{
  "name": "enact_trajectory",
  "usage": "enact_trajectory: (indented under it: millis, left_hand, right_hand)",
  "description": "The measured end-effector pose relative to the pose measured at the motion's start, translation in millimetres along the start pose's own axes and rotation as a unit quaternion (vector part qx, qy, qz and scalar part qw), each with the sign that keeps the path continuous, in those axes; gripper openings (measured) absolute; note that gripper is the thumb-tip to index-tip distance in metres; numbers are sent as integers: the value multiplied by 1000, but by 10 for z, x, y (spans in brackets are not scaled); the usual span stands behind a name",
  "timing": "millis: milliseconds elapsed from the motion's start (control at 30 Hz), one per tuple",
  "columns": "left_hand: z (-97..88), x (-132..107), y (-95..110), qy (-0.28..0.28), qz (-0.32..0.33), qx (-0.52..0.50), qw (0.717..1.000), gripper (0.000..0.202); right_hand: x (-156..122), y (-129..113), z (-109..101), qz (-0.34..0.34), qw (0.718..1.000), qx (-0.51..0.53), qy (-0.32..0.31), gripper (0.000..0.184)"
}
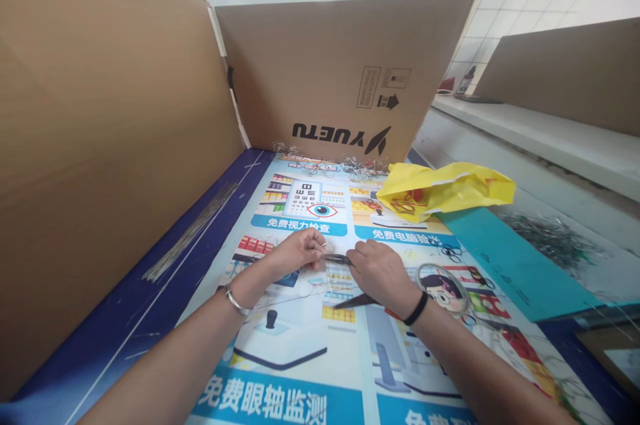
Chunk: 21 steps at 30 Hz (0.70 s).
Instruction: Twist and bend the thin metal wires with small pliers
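My left hand point(303, 249), with a silver bracelet at the wrist, is closed in a pinch on a thin wire point(324, 246). My right hand point(381, 273), with a black band at the wrist, is wrapped round dark pliers point(338, 259), whose jaws point left and reach the wire at my left fingertips. Whether the jaws grip the wire is too small to tell. Beneath my right hand lie scissors point(356, 301), their dark blades pointing left and their handles partly hidden. Both hands are over a printed poster sheet point(295, 361) covering the table.
A bundle of straight wires point(193, 231) lies at left. Cardboard panels point(340, 65) stand behind and at left. A yellow bag point(470, 188), a teal sheet point(515, 265), a heap of wire pieces point(550, 238) and a clear ring point(469, 298) are at right. Wire scraps point(357, 168) lie at the back.
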State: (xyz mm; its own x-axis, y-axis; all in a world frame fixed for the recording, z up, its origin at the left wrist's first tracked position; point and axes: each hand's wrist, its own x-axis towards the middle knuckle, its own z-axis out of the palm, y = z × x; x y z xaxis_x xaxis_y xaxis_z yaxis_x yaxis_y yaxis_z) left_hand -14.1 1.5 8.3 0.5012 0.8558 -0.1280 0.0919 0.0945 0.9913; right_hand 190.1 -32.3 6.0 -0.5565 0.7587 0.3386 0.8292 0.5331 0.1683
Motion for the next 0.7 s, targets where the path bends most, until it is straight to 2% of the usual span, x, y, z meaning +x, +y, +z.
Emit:
enact_trajectory:
  millis: [233, 700]
  left_hand:
    - [9, -8, 17, -3, 1, 2, 1000, 17]
    - [-2, 12, -19, -8, 1, 35, 999, 15]
  right_hand:
    - [1, -3, -15, 3, 1000, -2, -10, 12]
    - [6, -6, -19, 21, 997, 19, -69, 13]
